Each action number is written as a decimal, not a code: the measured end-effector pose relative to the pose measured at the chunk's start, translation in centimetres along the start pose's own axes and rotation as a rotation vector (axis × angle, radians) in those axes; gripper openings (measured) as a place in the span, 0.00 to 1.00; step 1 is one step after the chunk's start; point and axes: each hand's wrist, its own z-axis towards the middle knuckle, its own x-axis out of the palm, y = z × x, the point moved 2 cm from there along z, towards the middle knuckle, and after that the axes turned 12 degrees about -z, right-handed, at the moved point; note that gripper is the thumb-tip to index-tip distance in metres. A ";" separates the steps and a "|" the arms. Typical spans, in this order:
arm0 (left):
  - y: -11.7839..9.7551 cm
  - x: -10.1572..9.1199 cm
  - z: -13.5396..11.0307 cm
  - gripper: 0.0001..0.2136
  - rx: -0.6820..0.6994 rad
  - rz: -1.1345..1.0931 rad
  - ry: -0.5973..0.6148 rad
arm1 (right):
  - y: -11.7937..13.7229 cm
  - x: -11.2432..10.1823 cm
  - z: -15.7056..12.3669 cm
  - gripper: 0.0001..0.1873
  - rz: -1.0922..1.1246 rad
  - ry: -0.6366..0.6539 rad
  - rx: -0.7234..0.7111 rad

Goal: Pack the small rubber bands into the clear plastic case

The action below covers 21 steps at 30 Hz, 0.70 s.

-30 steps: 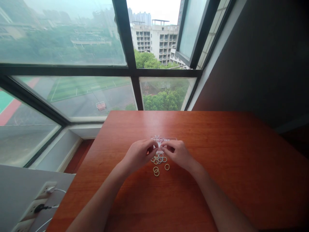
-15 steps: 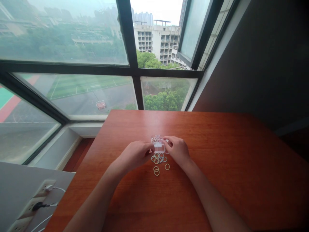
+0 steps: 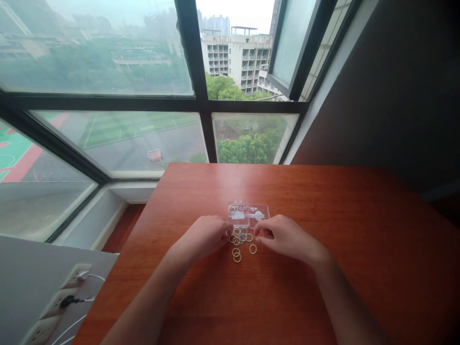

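A small clear plastic box (image 3: 251, 214) lies open on the wooden table (image 3: 323, 201), with a few small rings in its left compartment. A pile of several small yellowish rings (image 3: 241, 241) lies just in front of it. My left hand (image 3: 204, 237) rests left of the pile, fingers curled, with the fingertips at the pile's edge. My right hand (image 3: 287, 236) is right of the pile, thumb and forefinger pinched together close to the nearest rings. What either hand holds, if anything, is too small to make out.
A big window (image 3: 194, 96) stands behind the table's far edge and a dark wall (image 3: 395, 86) to the right. A white power strip (image 3: 53, 306) with plugged cables lies at the lower left, below the table's left edge.
Both hands have drawn back from the clear box toward me and now sit beside the ring pile. The right hand has moved right, uncovering the box's right half.
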 end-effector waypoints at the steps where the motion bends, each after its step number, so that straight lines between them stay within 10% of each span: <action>1: -0.1 0.2 0.0 0.06 0.008 0.011 0.003 | 0.1 0.2 -0.2 0.08 -0.032 0.038 -0.006; 21: -1.9 -0.3 -0.3 0.03 0.082 -0.065 0.061 | 2.0 1.5 1.0 0.09 -0.276 0.066 0.003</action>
